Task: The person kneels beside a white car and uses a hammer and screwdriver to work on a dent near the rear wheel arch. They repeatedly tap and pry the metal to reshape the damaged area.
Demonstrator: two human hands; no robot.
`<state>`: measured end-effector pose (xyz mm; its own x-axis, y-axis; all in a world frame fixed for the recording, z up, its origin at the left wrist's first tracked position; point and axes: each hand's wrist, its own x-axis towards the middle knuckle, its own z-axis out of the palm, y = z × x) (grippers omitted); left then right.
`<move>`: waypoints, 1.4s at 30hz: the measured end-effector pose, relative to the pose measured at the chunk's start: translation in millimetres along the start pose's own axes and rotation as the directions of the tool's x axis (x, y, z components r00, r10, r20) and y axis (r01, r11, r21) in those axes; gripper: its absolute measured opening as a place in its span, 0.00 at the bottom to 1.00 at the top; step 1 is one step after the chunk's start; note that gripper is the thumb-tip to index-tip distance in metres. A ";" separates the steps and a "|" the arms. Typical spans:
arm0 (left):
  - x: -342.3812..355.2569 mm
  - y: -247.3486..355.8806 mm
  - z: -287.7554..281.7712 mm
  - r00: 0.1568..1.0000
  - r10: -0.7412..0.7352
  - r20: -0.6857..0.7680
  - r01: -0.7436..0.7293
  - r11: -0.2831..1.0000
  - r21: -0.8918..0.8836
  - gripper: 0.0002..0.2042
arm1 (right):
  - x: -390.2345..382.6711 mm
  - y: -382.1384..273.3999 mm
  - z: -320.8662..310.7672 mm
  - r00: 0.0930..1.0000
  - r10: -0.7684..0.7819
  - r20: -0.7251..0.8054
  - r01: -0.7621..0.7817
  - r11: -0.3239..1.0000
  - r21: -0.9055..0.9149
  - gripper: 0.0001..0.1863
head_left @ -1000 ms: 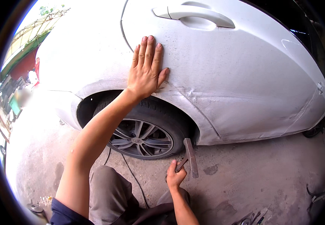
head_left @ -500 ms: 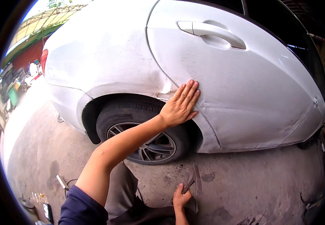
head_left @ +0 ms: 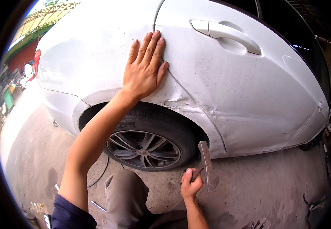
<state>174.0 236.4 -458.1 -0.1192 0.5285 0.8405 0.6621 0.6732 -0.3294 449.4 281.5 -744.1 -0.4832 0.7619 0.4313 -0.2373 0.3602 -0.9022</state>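
Note:
My left hand (head_left: 144, 70) lies flat, fingers spread, on the white rear quarter panel (head_left: 104, 57) of a car. Its fingertips reach the seam beside the rear door (head_left: 234, 84). Below and to the right of that hand, a creased, torn dent (head_left: 177, 102) marks the edge of the wheel arch, and creases run on into the lower door. Down by the rear wheel (head_left: 144, 150), my right hand (head_left: 191, 185) is closed round the handle of a hammer (head_left: 208, 166). The hammer's long, narrow, rusty head stands roughly upright, apart from the car.
A white door handle (head_left: 226, 36) sits high on the door. On the concrete floor (head_left: 257, 183) lie a thin black cable (head_left: 102, 175), a slim metal rod (head_left: 98, 206) and several tools at the lower right. My bent knee (head_left: 125, 191) is close below the wheel.
My left hand has moved up and to the left, from beside the dent onto the panel above the wheel arch. My right hand has lifted the hammer higher, nearer the wheel.

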 end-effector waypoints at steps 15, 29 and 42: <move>-10.1 -39.0 40.7 1.000 -0.022 -0.022 0.021 0.999 -0.028 0.30 | 125.2 -13.5 121.2 0.925 -0.336 -0.175 0.301 0.932 -0.200 0.18; -54.5 -54.5 5.3 0.921 0.389 0.030 -0.377 0.906 -0.190 0.40 | 8.4 -47.5 117.8 0.979 0.086 -0.183 -0.092 0.995 -0.027 0.18; 76.7 -22.0 -19.0 0.991 0.051 -0.126 -0.108 0.857 -0.503 0.34 | -148.7 -71.5 45.9 0.783 0.588 -0.203 -0.589 0.806 0.063 0.17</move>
<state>164.3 252.2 -378.3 0.0090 0.4931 0.8699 0.9529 0.2594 -0.1569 499.5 117.7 -743.4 -0.3472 0.9174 -0.1945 0.0408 -0.1925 -0.9805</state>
